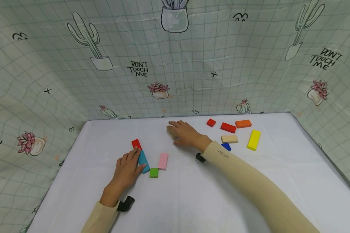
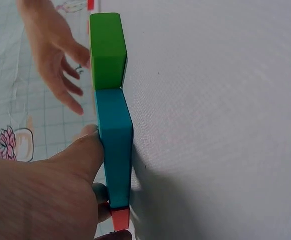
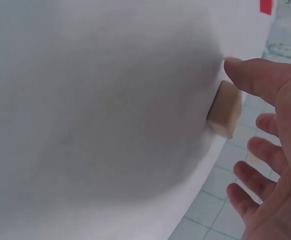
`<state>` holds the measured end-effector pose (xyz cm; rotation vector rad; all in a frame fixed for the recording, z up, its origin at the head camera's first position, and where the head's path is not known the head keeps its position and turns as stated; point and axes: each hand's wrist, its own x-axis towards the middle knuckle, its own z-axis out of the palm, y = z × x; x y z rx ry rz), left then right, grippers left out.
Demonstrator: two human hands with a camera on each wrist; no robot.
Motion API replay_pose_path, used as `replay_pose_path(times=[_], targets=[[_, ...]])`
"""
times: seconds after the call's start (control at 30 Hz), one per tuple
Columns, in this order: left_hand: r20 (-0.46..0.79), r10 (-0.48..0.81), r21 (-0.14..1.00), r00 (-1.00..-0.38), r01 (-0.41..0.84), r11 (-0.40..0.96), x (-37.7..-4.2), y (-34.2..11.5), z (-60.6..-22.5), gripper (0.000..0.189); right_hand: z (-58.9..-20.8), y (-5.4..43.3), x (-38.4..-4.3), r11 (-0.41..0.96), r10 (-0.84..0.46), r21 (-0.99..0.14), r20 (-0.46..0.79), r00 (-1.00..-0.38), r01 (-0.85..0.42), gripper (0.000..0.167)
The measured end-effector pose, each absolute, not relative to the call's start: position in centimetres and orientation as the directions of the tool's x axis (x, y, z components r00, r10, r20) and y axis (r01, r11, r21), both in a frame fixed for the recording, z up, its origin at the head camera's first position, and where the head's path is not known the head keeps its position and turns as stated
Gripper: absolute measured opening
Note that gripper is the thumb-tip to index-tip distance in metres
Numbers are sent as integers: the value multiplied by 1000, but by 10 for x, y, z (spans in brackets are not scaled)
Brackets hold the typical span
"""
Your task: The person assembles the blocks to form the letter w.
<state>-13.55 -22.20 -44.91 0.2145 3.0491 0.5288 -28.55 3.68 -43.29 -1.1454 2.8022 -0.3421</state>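
My left hand [image 1: 126,168] rests on a blue block [image 1: 144,161], with its thumb on it and its fingertips where a red block [image 1: 136,143] meets the blue one's far end. In the left wrist view the thumb lies along the top of the blue block [image 2: 118,160]. A green block [image 1: 154,173] adjoins the blue one's near end, and a pink block [image 1: 163,161] adjoins the green. My right hand [image 1: 187,134] reaches over a plain wooden block [image 1: 171,132]. Its thumb and loosely bent fingers are spread around this block [image 3: 226,110] in the right wrist view.
To the right lie a small red block [image 1: 211,122], a longer red block [image 1: 228,127], an orange block [image 1: 243,124], a cream block [image 1: 229,139], a blue piece [image 1: 226,147] partly behind the sleeve, and a yellow block [image 1: 253,140]. A printed cloth [image 1: 186,94] hangs behind the table.
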Motion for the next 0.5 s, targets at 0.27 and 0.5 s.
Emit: replay_pose_path(times=[0.27,0.5], targets=[[16,159,328,-987,156,932,-136,-222,-451,67,-437,36,-297,681,-721,-241,-57,-690,-691,66],[21,164,331,-986,162,930,-134,-222,-450,66,-435,33,-300,659,-742,-280,-95,-663,-698,61]])
